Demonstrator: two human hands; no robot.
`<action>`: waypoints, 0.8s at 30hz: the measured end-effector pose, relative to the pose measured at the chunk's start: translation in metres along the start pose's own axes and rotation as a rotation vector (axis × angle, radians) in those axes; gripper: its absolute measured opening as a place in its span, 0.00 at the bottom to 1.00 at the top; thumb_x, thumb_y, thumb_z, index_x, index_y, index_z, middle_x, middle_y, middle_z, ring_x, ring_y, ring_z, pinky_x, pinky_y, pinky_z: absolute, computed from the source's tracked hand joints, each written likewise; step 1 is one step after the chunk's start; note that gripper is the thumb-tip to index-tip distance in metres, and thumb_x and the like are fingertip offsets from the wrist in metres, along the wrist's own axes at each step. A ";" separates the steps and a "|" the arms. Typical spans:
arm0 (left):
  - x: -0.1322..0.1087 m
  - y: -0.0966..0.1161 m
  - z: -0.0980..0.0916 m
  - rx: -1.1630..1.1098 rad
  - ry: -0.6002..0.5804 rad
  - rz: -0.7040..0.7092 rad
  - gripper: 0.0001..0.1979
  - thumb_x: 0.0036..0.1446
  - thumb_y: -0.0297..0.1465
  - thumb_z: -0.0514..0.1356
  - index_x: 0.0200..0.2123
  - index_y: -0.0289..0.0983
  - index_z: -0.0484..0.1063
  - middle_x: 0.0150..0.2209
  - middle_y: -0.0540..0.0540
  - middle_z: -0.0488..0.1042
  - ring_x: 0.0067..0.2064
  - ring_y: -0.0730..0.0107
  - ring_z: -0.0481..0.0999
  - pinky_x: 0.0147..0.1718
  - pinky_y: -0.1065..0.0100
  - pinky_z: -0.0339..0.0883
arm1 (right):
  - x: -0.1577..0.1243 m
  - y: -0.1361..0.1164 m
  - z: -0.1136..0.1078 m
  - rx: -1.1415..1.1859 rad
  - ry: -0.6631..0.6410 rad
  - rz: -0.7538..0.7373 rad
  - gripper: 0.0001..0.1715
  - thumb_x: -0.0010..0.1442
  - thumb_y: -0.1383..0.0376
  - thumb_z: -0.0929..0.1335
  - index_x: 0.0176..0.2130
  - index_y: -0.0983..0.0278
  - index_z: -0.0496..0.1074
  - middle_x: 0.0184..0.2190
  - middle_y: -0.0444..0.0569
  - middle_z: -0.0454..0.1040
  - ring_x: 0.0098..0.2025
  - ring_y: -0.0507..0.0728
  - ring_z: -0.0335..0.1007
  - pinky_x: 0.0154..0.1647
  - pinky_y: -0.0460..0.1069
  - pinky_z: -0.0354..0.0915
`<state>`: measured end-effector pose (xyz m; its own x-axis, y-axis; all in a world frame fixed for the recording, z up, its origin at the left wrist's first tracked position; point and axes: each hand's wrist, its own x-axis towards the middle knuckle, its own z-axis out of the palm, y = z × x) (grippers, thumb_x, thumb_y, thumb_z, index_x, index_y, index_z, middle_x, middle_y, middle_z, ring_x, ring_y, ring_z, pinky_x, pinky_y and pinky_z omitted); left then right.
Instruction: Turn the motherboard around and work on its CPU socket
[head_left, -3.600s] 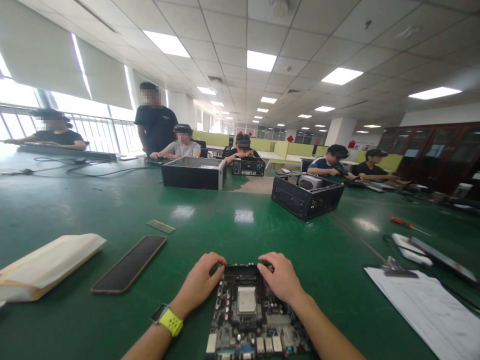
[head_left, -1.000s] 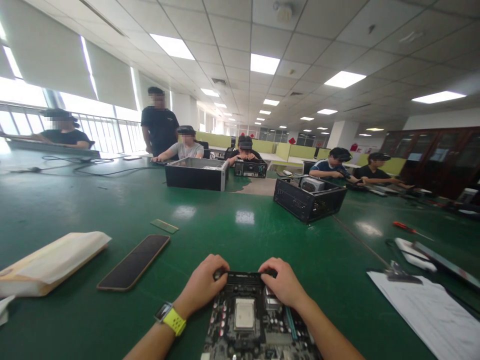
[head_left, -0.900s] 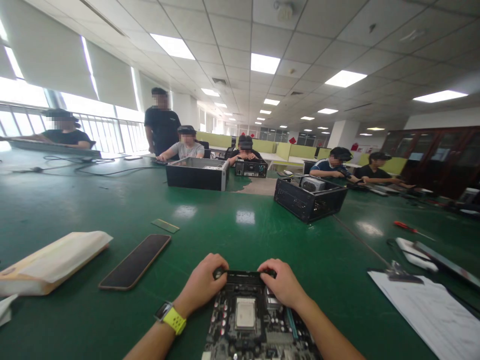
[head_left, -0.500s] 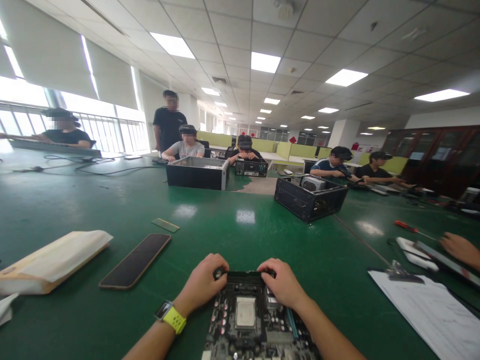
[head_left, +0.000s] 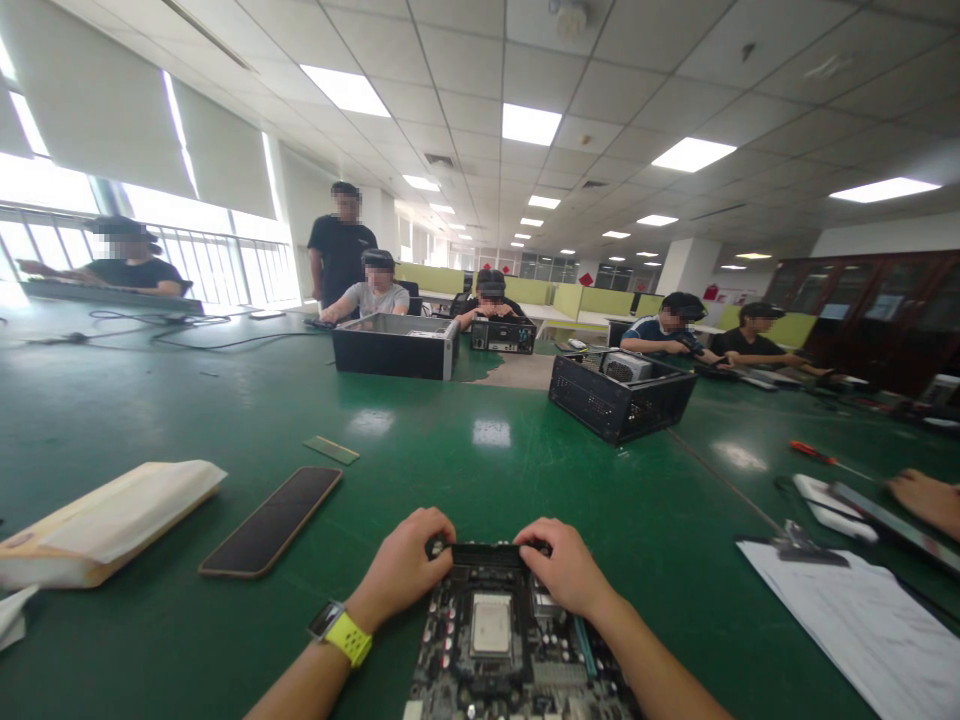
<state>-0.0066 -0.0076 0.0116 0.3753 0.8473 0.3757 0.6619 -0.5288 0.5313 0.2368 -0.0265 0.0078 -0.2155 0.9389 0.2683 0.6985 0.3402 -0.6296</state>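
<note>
1. I see a motherboard [head_left: 521, 662] lying on the green tabletop [head_left: 420, 460], low in the head view: a dark, crowded board with a pale square processor [head_left: 491, 626] seated at its middle.
2. Left of the processor run small round capacitors with white and red marks; right of it I make out a slim blue slot [head_left: 584, 645].
3. The left hand [head_left: 414, 553] has thumb and fingers closed on the left end of the motherboard's far edge; the right hand [head_left: 561, 565] grips the right end likewise.
4. The fingertips curl out of my sight, and the black strip between them is too dark for me to tell slots from a fitted stick.
5. The motherboard's near side is cut off below. The right hand and forearm cover part of its right side, including some of a silvery block [head_left: 546, 602].
6. Left of the motherboard lies a phone [head_left: 271, 523], its screen dark. Right of it, a clipboard [head_left: 810, 545] holds papers whose print I cannot read, and the lower sheets leave the view.
7. Farther right of the motherboard, a co-worker's hand [head_left: 926, 500] is cut off by the border.
</note>
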 end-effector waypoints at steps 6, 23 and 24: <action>0.000 -0.002 0.000 -0.007 0.005 0.001 0.08 0.44 0.23 0.53 0.28 0.39 0.69 0.31 0.49 0.71 0.36 0.65 0.70 0.37 0.67 0.63 | 0.001 0.003 0.001 -0.009 0.011 -0.006 0.11 0.53 0.66 0.63 0.32 0.61 0.76 0.33 0.45 0.76 0.39 0.56 0.68 0.44 0.49 0.60; 0.002 -0.004 -0.004 -0.095 0.030 -0.022 0.13 0.55 0.30 0.48 0.27 0.38 0.71 0.30 0.48 0.74 0.35 0.66 0.72 0.37 0.67 0.63 | -0.001 -0.002 -0.001 0.031 0.015 -0.043 0.10 0.55 0.65 0.64 0.32 0.61 0.76 0.33 0.45 0.76 0.38 0.55 0.69 0.45 0.49 0.59; 0.003 -0.005 -0.004 -0.101 0.029 -0.025 0.13 0.56 0.30 0.48 0.27 0.38 0.71 0.30 0.48 0.74 0.35 0.66 0.72 0.37 0.68 0.64 | 0.000 -0.002 -0.001 0.032 0.012 -0.048 0.10 0.56 0.65 0.64 0.32 0.61 0.76 0.33 0.45 0.77 0.38 0.55 0.69 0.45 0.49 0.59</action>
<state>-0.0113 -0.0030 0.0130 0.3396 0.8591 0.3828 0.6017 -0.5113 0.6136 0.2361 -0.0277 0.0094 -0.2398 0.9209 0.3073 0.6651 0.3864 -0.6391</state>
